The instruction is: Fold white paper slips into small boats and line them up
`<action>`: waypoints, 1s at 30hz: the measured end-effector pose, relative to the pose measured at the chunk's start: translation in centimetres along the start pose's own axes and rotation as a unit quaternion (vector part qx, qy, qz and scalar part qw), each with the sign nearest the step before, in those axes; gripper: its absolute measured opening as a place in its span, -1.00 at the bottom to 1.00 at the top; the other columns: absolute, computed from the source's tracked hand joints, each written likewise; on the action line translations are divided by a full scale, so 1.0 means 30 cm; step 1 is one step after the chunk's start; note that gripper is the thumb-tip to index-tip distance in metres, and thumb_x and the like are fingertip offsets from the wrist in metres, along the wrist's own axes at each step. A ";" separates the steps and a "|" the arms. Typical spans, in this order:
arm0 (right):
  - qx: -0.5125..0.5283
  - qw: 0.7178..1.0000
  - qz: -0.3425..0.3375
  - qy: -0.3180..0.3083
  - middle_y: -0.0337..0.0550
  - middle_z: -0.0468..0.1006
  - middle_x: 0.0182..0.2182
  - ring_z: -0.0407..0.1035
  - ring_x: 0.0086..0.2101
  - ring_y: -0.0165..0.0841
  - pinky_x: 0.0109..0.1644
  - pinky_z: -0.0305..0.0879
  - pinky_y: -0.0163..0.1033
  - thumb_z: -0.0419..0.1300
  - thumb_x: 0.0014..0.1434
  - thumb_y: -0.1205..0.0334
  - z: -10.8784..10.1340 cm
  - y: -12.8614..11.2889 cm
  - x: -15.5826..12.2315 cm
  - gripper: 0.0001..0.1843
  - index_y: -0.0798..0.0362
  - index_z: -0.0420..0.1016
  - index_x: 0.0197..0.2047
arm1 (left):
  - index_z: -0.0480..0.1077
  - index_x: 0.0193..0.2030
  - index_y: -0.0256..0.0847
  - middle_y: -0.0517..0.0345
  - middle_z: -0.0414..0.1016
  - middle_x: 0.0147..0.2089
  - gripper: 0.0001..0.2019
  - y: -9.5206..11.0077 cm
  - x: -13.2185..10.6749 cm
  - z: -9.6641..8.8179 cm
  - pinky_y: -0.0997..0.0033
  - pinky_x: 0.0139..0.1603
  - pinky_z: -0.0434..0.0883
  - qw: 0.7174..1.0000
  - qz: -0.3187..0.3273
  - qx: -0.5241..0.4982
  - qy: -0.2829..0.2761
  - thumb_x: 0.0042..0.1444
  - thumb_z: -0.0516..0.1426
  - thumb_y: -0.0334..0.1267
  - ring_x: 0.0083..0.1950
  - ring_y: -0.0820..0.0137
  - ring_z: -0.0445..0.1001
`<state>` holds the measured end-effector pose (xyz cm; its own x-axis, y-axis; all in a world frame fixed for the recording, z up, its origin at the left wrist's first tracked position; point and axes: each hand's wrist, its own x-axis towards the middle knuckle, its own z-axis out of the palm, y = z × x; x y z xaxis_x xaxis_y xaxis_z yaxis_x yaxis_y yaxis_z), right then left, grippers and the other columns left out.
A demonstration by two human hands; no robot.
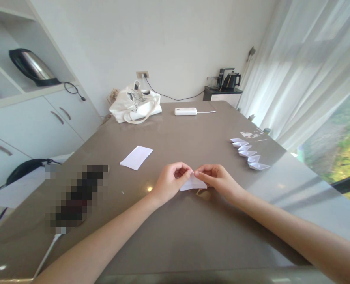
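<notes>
A small folded sheet of white paper (193,184) is held between my two hands, just over the table. My left hand (175,179) pinches its upper edge between thumb and fingers. Close beside it, my right hand (218,178) pinches the same edge, fingertips nearly touching those of the left. The paper's lower part hangs below the fingers; its top is partly hidden by them. To the left lies a stack of white paper sheets (136,157). Over on the right, several folded paper boats (247,153) stand in a slanting row.
The brown table (169,236) has a white bag (136,104) and a white power bank (186,112) at its far end. A blurred-out dark object with a white cable (49,252) lies at left. Paper scraps (251,135) lie near the right edge.
</notes>
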<state>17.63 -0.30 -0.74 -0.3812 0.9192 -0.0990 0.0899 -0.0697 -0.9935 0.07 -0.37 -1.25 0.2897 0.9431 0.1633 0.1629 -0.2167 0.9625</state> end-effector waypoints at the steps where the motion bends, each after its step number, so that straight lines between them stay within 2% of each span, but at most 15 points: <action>1: -0.023 1.000 -0.008 0.004 -0.26 0.41 -0.60 0.21 -0.58 -0.50 -0.53 0.08 -0.38 0.25 0.01 -0.04 0.000 -0.001 0.000 -0.62 0.17 0.51 -0.40 | 0.41 -0.37 -0.32 0.09 0.46 -0.41 -0.80 0.000 -0.001 0.003 0.50 -0.36 0.30 1.000 -0.002 0.005 -0.005 0.08 0.14 -0.18 -0.38 0.44 0.39; 3: -0.068 0.997 -0.025 0.013 -0.25 0.39 -0.62 0.18 -0.59 -0.50 -0.54 0.03 -0.37 0.22 0.04 -0.03 -0.003 0.000 0.000 -0.61 0.19 0.50 -0.43 | 0.41 -0.38 -0.33 0.09 0.46 -0.42 -0.79 0.002 -0.001 0.007 0.50 -0.37 0.30 1.000 -0.011 0.013 -0.007 0.07 0.14 -0.19 -0.39 0.44 0.39; 10: -0.133 0.988 -0.073 -0.001 -0.18 0.45 -0.54 0.24 -0.51 -0.44 -0.46 0.12 -0.36 0.16 0.11 0.01 -0.014 -0.003 0.005 -0.64 0.18 0.50 -0.42 | 0.41 -0.40 -0.32 0.09 0.47 -0.43 -0.80 0.005 0.000 0.011 0.49 -0.39 0.30 0.999 -0.039 0.001 0.000 0.04 0.16 -0.18 -0.41 0.42 0.41; 17: -0.201 0.975 -0.097 0.014 -0.19 0.43 -0.55 0.21 -0.52 -0.42 -0.47 0.09 -0.34 0.12 0.14 -0.04 -0.016 0.000 -0.003 -0.61 0.15 0.51 -0.40 | 0.42 -0.41 -0.31 0.10 0.48 -0.44 -0.78 0.010 0.001 0.007 0.49 -0.38 0.32 0.999 -0.032 -0.010 0.015 0.03 0.18 -0.15 -0.41 0.42 0.42; 20: -0.249 0.963 -0.097 0.015 -0.23 0.37 -0.61 0.15 -0.55 -0.44 -0.50 0.02 -0.34 0.09 0.16 -0.05 -0.018 0.003 -0.005 -0.57 0.14 0.51 -0.45 | 0.42 -0.40 -0.32 0.09 0.49 -0.43 -0.76 0.003 0.005 0.002 0.50 -0.39 0.32 0.999 -0.032 -0.017 0.027 0.02 0.18 -0.13 -0.42 0.43 0.42; 24: -0.239 0.966 -0.099 0.006 -0.25 0.30 -0.63 0.11 -0.56 -0.46 -0.51 -0.01 -0.35 0.11 0.14 -0.04 -0.023 -0.007 -0.004 -0.58 0.15 0.48 -0.50 | 0.41 -0.40 -0.31 0.10 0.48 -0.43 -0.75 -0.002 0.007 0.001 0.51 -0.39 0.31 0.999 -0.024 -0.023 0.027 0.04 0.17 -0.12 -0.41 0.43 0.41; 30: -0.214 0.971 -0.108 0.003 -0.25 0.33 -0.61 0.15 -0.55 -0.45 -0.50 0.04 -0.35 0.11 0.15 -0.03 -0.023 -0.013 -0.002 -0.59 0.15 0.47 -0.48 | 0.40 -0.37 -0.32 0.10 0.47 -0.41 -0.76 0.008 0.004 0.001 0.51 -0.37 0.30 0.999 -0.011 -0.018 0.029 0.07 0.15 -0.13 -0.39 0.44 0.40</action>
<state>18.25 -0.07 -0.30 -0.4279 0.8971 0.1103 0.3834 0.2907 -0.8767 0.16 -0.30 -1.00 0.2317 0.9606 0.1535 0.1346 -0.1880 0.9729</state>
